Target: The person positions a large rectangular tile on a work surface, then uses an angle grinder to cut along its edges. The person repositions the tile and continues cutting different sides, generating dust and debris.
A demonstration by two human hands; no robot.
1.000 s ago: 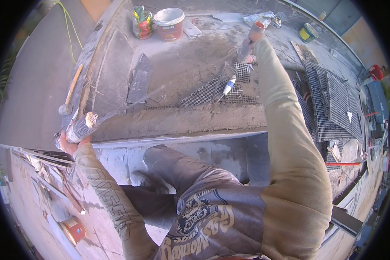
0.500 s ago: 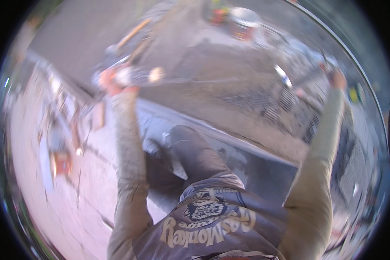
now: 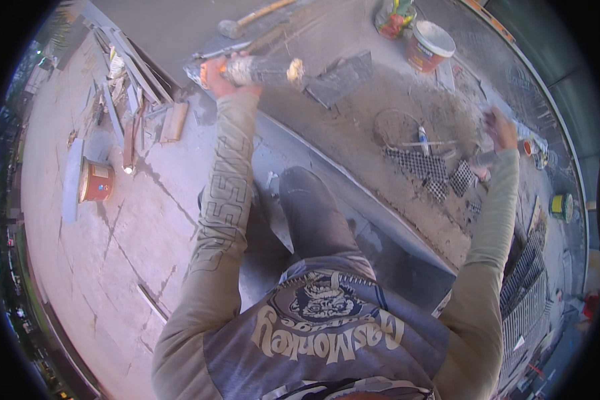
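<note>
At the upper left, my left hand (image 3: 225, 79) is closed around a dusty, whitish cylindrical thing (image 3: 263, 69) with a pale tan knob at its far right end. Its exact kind is unclear. My right hand (image 3: 503, 130) reaches over the right side of the dusty raised surface (image 3: 353, 143). Motion smears its fingers, so any grip is uncertain. Just below that hand is a grey cylinder (image 3: 490, 159). Pieces of black mesh tile (image 3: 423, 170) and a small white tube (image 3: 423, 140) lie to its left. A dark flat slab (image 3: 343, 79) rests beyond the whitish thing.
A mallet (image 3: 257, 18) lies beyond my left hand. At the back stands a red-and-white bucket (image 3: 431, 47) beside a colourful bag (image 3: 395, 18). Wood scraps (image 3: 130, 87) and another bucket (image 3: 97, 181) are on the left floor. The step edge (image 3: 353, 188) runs diagonally before my legs.
The view has swung, shifting most surroundings rightward in the picture, and is sharper. My left hand still holds the whitish cylinder. My right hand appears slightly lower and further left in the picture.
</note>
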